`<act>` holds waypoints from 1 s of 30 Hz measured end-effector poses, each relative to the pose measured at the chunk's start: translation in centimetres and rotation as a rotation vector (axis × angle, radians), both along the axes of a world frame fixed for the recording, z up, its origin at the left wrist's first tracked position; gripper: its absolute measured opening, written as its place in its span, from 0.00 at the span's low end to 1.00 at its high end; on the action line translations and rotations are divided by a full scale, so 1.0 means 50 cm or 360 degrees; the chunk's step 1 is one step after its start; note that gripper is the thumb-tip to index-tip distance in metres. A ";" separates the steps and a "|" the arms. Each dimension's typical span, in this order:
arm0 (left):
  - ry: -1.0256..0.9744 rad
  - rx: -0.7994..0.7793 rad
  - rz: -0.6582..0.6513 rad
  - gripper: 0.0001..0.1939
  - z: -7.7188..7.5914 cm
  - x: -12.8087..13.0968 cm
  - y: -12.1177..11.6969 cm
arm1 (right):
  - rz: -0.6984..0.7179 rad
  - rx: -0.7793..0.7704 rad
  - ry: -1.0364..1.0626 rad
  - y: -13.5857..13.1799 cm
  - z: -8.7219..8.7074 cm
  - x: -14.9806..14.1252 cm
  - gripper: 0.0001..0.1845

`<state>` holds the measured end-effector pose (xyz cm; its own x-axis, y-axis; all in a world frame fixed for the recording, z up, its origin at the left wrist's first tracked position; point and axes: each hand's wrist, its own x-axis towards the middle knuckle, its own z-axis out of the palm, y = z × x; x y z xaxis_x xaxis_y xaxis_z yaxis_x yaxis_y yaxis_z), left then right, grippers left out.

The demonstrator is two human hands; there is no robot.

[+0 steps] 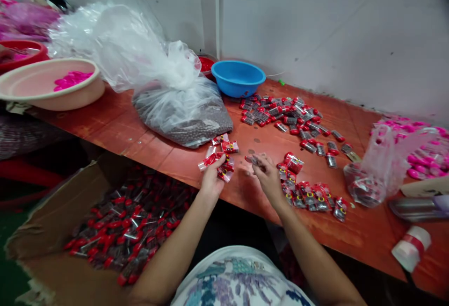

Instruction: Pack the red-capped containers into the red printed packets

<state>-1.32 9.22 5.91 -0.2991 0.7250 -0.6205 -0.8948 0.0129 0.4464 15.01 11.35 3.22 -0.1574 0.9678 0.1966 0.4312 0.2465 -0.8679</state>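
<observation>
I watched the person sitting at the front edge of the orange-red surface (pixel 168 165), both forearms reaching over it. The left hand (pixel 213 175) was partly closed, thumb pressed on top of a fan of red wrappers (pixel 226 170), their clear ends sticking out past the fingers. Two more red packets (pixel 229 147) lay just beyond it. The right hand (pixel 266 175) was held apart from the left, its fingers bent and drawn together, pinching a small dark item (pixel 257 160) at the tips; it was too blurred for me to make out.

Beside the right hand, near the front edge, lay a loose group of filled packets (pixel 312 196). A heap of little red-capped bottles (pixel 294 114) spread farther back, toward the rear edge, with a blue bowl (pixel 238 79) just behind its left end. Left of the heap slumped a knotted clear bag (pixel 189 119) of dark grains. A cream basin (pixel 52 98) stood at the left end, and below the front edge an open carton (pixel 38 231) held many more red-capped bottles.
</observation>
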 end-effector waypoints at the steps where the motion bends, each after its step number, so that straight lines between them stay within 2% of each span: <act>1: 0.0000 0.0008 0.0004 0.08 -0.002 0.007 -0.001 | -0.0037 -0.0041 0.0271 -0.040 0.006 0.007 0.16; 4: -0.0004 -0.0009 0.0005 0.08 -0.009 0.029 -0.004 | -0.0197 -0.0204 0.0845 -0.129 0.020 0.012 0.15; 8: -0.0005 -0.0030 -0.0097 0.07 -0.009 0.059 -0.009 | -0.0265 -0.0414 0.1191 -0.162 0.024 0.007 0.15; 11: 0.0037 -0.0059 -0.0184 0.06 -0.001 0.077 -0.019 | -0.0265 -0.0467 0.1270 -0.153 0.019 0.012 0.14; 16: 0.0215 -0.0027 -0.0212 0.06 0.004 0.092 -0.041 | -0.0243 -0.0611 0.1336 -0.136 0.014 0.035 0.14; 24: 0.0366 0.0253 -0.0321 0.10 -0.003 0.102 -0.059 | -0.0315 -0.0560 0.1390 -0.137 0.018 0.054 0.14; 30: 0.0236 0.0123 -0.0166 0.09 0.001 0.109 -0.059 | -0.0424 -0.0501 0.1499 -0.153 0.023 0.037 0.16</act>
